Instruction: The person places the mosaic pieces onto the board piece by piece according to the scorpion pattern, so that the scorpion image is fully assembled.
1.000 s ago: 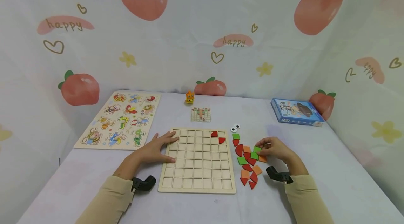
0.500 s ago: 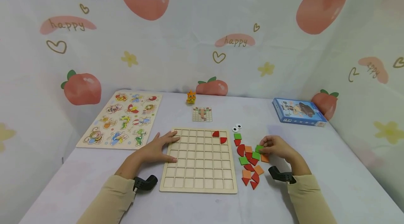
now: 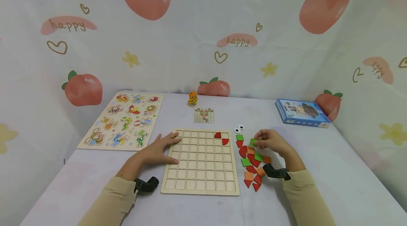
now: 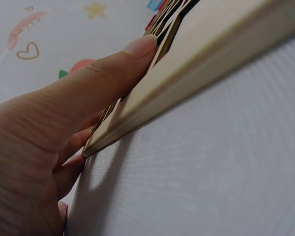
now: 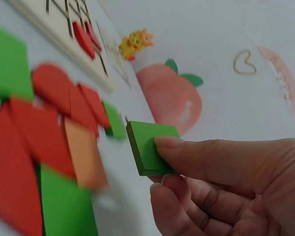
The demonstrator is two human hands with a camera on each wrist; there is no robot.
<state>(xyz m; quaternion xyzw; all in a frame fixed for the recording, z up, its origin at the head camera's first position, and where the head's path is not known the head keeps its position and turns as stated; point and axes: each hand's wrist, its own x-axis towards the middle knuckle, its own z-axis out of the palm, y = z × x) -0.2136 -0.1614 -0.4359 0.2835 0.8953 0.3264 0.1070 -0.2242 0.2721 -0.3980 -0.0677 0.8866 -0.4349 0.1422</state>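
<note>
My right hand [image 3: 272,144] pinches a green square tile [image 5: 150,147] between thumb and fingers, raised above the loose pieces on the table. My left hand [image 3: 156,151] rests on the left edge of the wooden grid board [image 3: 203,195], fingers spread and thumb on its rim. In the left wrist view the thumb [image 4: 113,73] lies along the board's edge. Two red quarter-round pieces [image 3: 225,142] sit in cells near the board's top right. Beside the board lie loose red, green and orange pieces [image 3: 245,162], some overlapping.
Two googly-eye discs [image 3: 237,131] lie above the loose pieces. A small pattern card [image 3: 204,115] and an orange toy figure [image 3: 192,98] stand behind the board. An insect puzzle board [image 3: 122,120] is at the left, a blue box [image 3: 302,113] at the back right.
My right hand has picked the green square tile up from the loose pieces and moved it up and left. My left hand stays on the board's edge.
</note>
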